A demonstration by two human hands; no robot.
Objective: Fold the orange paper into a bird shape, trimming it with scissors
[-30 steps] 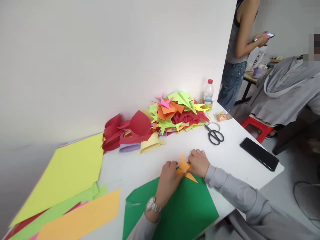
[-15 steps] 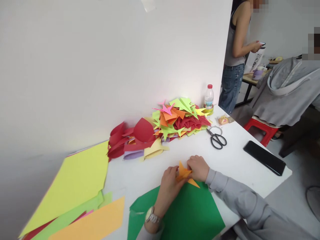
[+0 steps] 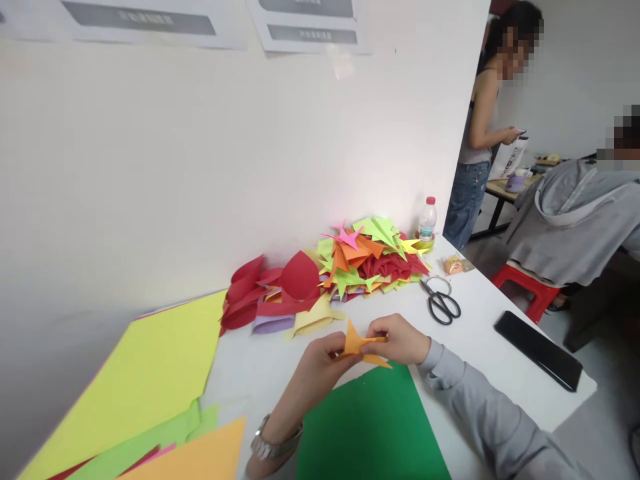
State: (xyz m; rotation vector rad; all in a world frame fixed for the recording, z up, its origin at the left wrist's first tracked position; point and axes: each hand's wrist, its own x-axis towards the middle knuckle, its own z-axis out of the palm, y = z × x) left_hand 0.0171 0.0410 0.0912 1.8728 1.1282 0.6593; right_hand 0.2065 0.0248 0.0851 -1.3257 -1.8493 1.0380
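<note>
A small folded orange paper shape with pointed tips is lifted a little above the white table. My left hand, with a watch on its wrist, pinches the shape's left side. My right hand, in a grey sleeve, pinches its right side. Just below the hands a green paper sheet lies flat on the table.
A pile of folded paper shapes and curled red paper lies by the wall. Scissors, a bottle, a black phone, yellow-green sheet and orange sheet are around. A standing person and a seated person are at the right.
Both hands have lifted the orange shape off the green sheet and hold it in the air. The camera has tilted up, so the wall papers and more of the room show.
</note>
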